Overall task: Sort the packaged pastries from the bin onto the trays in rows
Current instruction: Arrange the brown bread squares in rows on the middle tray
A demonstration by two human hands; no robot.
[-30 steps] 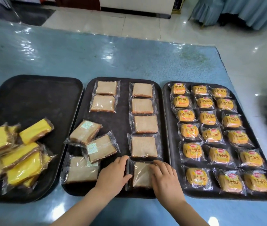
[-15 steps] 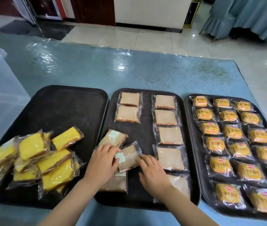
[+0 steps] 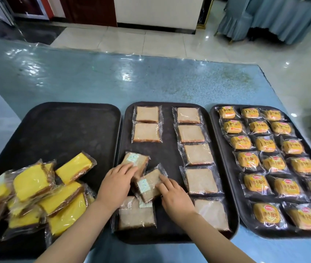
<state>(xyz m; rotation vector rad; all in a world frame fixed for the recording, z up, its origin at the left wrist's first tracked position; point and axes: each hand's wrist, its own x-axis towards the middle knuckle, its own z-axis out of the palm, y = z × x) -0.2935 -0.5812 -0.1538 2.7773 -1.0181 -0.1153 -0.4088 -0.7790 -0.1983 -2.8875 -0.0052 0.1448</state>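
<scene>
— So what's on each tray?
— Left tray (image 3: 59,130): heaped yellow cakes (image 3: 37,194). Middle tray (image 3: 169,154): brown slices (image 3: 198,156), partly rowed. Right tray (image 3: 226,168): rowed buns (image 3: 268,164).
— And the hands?
— Left hand (image 3: 115,185) rests flat-fingered on one loose slice (image 3: 137,161); right hand (image 3: 173,194) presses another tilted packet (image 3: 149,185), fingers straight.

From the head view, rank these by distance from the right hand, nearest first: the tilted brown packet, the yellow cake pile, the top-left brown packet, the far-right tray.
1. Tilted brown packet: under the right hand's fingers, middle tray.
2. Far-right tray: to the right.
3. Yellow cake pile: left tray.
4. Top-left brown packet: middle tray's far end.

Two and three are close.
</scene>
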